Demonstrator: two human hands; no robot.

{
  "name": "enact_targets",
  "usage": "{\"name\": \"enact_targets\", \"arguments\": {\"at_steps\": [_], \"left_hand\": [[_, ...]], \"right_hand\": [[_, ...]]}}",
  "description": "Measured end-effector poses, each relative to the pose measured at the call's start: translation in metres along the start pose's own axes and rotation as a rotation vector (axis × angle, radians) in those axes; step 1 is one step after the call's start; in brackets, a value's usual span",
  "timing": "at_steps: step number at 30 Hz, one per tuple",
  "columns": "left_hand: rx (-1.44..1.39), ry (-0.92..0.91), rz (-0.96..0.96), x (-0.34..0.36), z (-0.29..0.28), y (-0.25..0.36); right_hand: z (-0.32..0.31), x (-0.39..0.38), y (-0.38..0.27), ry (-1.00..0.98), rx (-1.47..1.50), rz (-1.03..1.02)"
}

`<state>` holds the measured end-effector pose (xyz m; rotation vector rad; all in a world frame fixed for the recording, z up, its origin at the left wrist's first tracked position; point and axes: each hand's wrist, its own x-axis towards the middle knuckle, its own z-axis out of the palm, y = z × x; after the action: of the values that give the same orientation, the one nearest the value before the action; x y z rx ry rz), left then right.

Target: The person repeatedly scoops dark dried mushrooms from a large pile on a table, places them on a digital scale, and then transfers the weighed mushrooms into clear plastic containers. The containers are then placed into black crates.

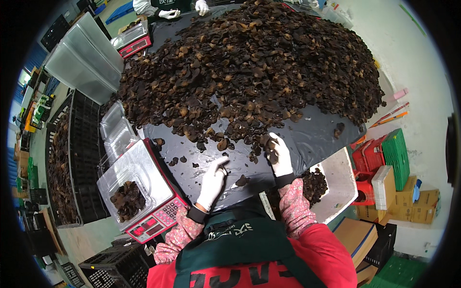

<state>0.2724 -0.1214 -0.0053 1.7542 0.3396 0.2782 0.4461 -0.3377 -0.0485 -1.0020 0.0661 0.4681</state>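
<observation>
A large heap of dark brown wood ear mushrooms (259,62) covers most of the table, which is lined with black plastic sheeting (307,139). At the heap's near edge, my white-gloved right hand (282,161) is closed around some wood ear pieces (270,150). My left hand (212,183), gloved too, hovers over the sheeting with its fingers partly stretched and nothing visible in them. A loose piece (242,181) lies between my hands. To the left, a clear plastic clamshell box (153,180) sits on a red digital scale (163,214), with a small pile of mushrooms (127,200) inside.
Empty clamshells (115,127) and tall stacked clear trays (86,57) stand at the left, beside a black crate (84,163) of mushrooms. Below the table's right edge is a white foam bin (338,185). Another person's gloved hands (169,14) are across the table near a second scale (133,45).
</observation>
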Motion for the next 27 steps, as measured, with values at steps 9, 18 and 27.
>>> {"name": "enact_targets", "arguments": {"at_steps": [9, 18, 27], "left_hand": [[0.783, -0.307, 0.160, -0.018, 0.040, -0.008], [0.471, -0.062, -0.011, -0.024, 0.026, -0.017], [0.078, -0.006, -0.170, -0.037, 0.008, -0.006]], "right_hand": [[-0.010, -0.042, -0.027, 0.150, 0.279, 0.124], [0.045, -0.035, 0.014, 0.167, -1.317, -0.375], [0.049, -0.018, 0.019, 0.120, -1.428, -0.369]]}}
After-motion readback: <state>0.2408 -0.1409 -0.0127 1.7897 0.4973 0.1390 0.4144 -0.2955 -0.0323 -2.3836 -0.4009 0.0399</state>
